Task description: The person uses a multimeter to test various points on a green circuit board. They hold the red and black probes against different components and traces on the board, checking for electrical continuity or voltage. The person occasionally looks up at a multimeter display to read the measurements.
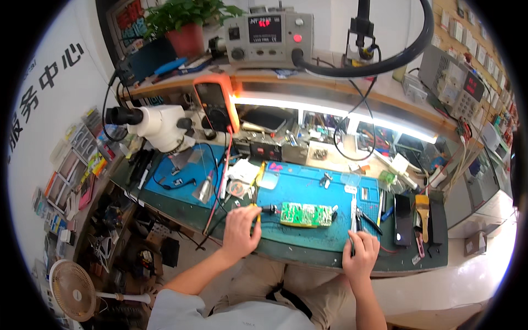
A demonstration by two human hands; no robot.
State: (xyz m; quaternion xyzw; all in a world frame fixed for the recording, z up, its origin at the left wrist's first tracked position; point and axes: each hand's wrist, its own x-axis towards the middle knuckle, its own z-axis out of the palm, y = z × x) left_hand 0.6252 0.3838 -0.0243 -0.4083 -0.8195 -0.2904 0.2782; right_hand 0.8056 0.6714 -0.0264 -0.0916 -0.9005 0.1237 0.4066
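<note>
My left hand (pixel 242 234) is closed, with its fingertips at a black cable end (pixel 269 209) that points to the left end of a green circuit board (pixel 306 214). A narrow yellow piece shows by those fingers. The board lies lengthwise on a blue work mat (pixel 297 239), with a yellow underside edge showing. At the mat's right side my right hand (pixel 361 254) is curled, its fingertips at the lower ends of a slim silver tool (pixel 353 212) and black-handled pliers (pixel 370 221). What lies inside its fingers is hidden.
A microscope (pixel 157 126) and an orange multimeter (pixel 217 104) stand at the back left. On the shelf sit a power supply (pixel 269 38) and a potted plant (pixel 184 38). A black phone (pixel 402 220) and a brush (pixel 422 209) lie right. A fan (pixel 74 289) stands lower left.
</note>
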